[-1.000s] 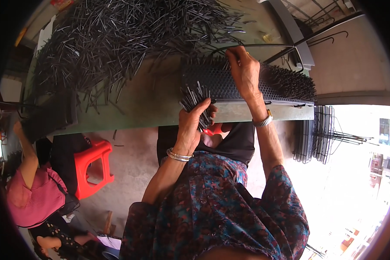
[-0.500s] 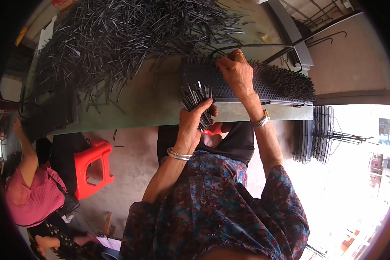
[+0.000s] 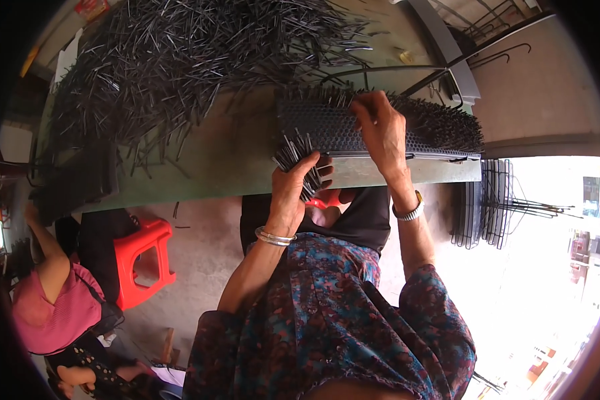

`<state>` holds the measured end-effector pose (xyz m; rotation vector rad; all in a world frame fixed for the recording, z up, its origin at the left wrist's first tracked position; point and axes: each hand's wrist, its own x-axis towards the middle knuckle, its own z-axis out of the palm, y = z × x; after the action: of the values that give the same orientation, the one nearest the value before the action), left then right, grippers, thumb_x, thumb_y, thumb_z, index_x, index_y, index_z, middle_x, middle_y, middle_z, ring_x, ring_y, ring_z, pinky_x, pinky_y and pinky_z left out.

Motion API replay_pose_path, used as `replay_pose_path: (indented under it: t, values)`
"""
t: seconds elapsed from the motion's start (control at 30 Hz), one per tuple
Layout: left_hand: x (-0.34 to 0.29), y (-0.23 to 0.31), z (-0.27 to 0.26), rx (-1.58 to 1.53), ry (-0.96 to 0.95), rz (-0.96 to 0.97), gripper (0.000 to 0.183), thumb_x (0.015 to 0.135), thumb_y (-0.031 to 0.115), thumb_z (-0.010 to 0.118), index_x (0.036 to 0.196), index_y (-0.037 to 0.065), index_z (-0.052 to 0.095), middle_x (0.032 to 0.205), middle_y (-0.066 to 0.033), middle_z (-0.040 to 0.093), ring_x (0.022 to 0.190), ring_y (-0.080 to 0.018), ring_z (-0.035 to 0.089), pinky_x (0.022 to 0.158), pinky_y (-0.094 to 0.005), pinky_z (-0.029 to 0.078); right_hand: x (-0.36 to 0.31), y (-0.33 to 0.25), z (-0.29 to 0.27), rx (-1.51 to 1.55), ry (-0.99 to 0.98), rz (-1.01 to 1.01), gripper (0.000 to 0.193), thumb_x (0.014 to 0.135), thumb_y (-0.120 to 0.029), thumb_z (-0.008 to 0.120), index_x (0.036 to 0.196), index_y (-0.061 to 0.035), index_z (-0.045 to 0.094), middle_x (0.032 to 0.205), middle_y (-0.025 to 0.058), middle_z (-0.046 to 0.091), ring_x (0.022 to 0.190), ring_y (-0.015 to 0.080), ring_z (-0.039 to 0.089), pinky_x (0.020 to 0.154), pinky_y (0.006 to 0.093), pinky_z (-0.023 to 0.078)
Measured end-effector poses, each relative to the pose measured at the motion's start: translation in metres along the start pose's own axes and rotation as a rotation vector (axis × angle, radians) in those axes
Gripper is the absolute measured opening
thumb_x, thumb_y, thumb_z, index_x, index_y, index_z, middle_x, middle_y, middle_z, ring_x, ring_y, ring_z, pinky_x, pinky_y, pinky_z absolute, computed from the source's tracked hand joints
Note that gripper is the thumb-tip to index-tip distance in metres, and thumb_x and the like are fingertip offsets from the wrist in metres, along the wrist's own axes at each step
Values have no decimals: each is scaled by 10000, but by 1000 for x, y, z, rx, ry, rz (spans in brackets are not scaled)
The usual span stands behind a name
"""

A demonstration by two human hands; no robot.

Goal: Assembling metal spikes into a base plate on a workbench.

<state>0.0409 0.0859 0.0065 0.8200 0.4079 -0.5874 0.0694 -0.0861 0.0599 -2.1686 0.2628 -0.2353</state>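
My left hand [image 3: 289, 195] is closed round a bundle of short, thin black sticks [image 3: 295, 155], their tips fanning out above the thumb. In front of me a long dark panel [image 3: 327, 128] full of small holes lies along the table's near side. Sticks stand upright in its far rows and crowd its right end [image 3: 447, 127]. Over the panel's middle my right hand [image 3: 385, 133] is closed, thumb and fingers bent together by the standing sticks. Whatever its fingertips hold, if anything, is too small to make out.
A big heap of loose black sticks [image 3: 160, 67] covers the far left of the green table [image 3: 207, 150]. Black metal rods [image 3: 427, 81] cross behind the panel. A co-worker in pink [image 3: 63, 307] handles a dark panel [image 3: 80, 177] at left, near a red stool [image 3: 143, 263].
My right hand has moved right and nearer to me, away from the panel's far rows. My left hand has barely shifted with its bundle. The co-worker's arm has moved slightly.
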Motion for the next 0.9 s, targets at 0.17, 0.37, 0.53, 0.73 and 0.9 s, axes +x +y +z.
replay_pose_path:
  t: [0.17,0.37,0.53,0.73,0.9]
  values:
    - [0,-2,4,-30,-16,-11,170,829,138,720,914,3,660,803,-110,695,663,-188,676,580,-305,549,23,28,17,-171,339,-330,100,898,-85,614,953,-21,561,760,140,640,637,259,626,573,342,477]
    - [4,-3,-9,45,-36,-23,163,863,151,693,948,16,658,767,-78,667,622,-146,626,538,-283,520,24,28,23,-154,373,-349,93,886,-61,619,947,-34,555,760,185,624,683,369,630,585,401,482]
    - [0,1,-5,66,-32,-17,157,863,159,694,915,16,655,753,-69,661,614,-140,621,524,-270,500,21,36,24,-374,309,-428,134,867,-121,667,984,-58,649,816,104,625,672,206,630,595,324,489]
    - [-3,4,-2,79,-49,-24,155,863,155,689,920,16,651,755,-79,666,616,-151,630,514,-265,492,8,20,25,-397,316,-344,197,861,-190,687,1006,-56,684,815,96,629,683,198,613,632,316,489]
    - [-4,7,-5,76,-95,-17,144,864,149,680,926,21,662,769,-79,676,619,-163,642,508,-270,491,-12,1,13,126,-364,-8,245,881,-216,678,990,2,671,756,74,646,661,119,572,606,283,462]
